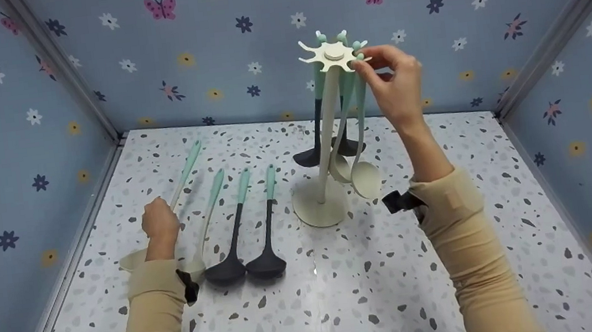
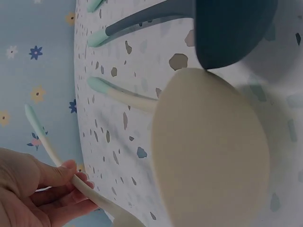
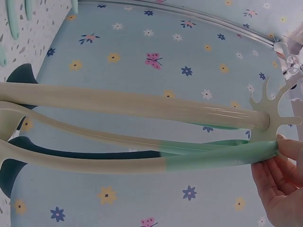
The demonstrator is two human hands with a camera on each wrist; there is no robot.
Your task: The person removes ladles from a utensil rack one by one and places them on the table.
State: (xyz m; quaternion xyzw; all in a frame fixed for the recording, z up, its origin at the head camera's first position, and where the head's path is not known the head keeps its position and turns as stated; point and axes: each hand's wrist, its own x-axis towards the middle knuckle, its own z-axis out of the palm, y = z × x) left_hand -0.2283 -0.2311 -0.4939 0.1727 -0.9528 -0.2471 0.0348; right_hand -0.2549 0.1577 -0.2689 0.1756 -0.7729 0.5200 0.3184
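My left hand (image 1: 160, 223) grips the shaft of a cream ladle (image 1: 190, 164) with a mint handle, at the left of the table. In the left wrist view, thumb and fingers pinch that cream shaft (image 2: 87, 190); the ladle's bowl is partly out of frame. At the top of a cream utensil stand (image 1: 328, 134), my right hand (image 1: 398, 82) pinches the handle tip of another cream ladle (image 1: 366, 180). In the right wrist view, its mint handle (image 3: 213, 158) meets the hooked top (image 3: 270, 118) between thumb and fingers.
Beside my left hand lie a cream ladle (image 1: 206, 220) and two dark ladles (image 1: 225, 268) (image 1: 266, 264), handles pointing away. Other dark (image 1: 309, 157) and cream ladles (image 1: 340, 169) hang on the stand. Flowered walls (image 1: 250, 54) enclose the speckled table (image 1: 367, 302).
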